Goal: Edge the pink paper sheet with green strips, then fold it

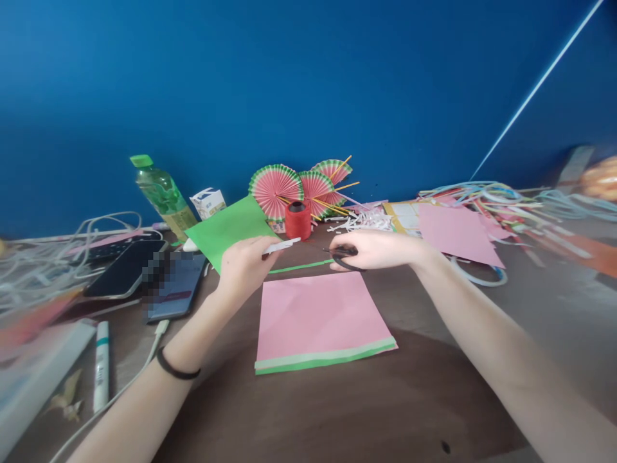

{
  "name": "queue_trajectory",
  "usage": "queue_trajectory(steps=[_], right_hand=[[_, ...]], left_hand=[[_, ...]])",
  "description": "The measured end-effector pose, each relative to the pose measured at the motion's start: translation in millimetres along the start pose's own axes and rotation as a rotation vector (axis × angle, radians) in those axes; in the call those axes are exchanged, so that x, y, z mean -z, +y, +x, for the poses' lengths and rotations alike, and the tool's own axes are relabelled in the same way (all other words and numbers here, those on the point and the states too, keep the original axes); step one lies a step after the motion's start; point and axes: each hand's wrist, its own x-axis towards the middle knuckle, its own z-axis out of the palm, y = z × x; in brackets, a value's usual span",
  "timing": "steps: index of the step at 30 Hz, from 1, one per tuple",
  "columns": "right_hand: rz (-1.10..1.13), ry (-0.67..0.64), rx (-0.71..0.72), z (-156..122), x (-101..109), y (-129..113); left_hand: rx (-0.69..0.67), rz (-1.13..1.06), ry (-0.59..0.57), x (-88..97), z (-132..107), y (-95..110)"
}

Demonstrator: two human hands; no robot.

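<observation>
My left hand (245, 262) is closed on a thin white strip (284, 245) whose end sticks out past the fingers toward the right. My right hand (378, 249) grips black-handled scissors (344, 256), with their blades pointing left toward the strip and apart from it. Below both hands lies a pink paper sheet (318, 312) with pale and bright green bands along its near edge. A narrow green paper strip (303, 265) lies between the hands. Partly behind my left hand is a green paper sheet (236, 225).
A red thread spool (297, 222) stands before pink-and-green paper fans (276, 190). At the left are a green-capped bottle (166, 196), phones (176, 286), a marker (101, 366) and cables. White scraps (364, 222), pink paper (457, 233) and tangled strips (520, 206) line the right back.
</observation>
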Motion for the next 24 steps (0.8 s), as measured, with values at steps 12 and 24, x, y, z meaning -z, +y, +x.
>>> queue_trajectory(steps=[12,24], right_hand=[[-0.195,0.041,-0.618,25.4,-6.9,89.4],[-0.226,-0.045,-0.726,28.1,-15.3,95.5]], left_hand=[[0.52,-0.972,-0.158,2.5,8.8,-2.3],[0.761,-1.613,-0.426,-10.4,6.3,-0.7]])
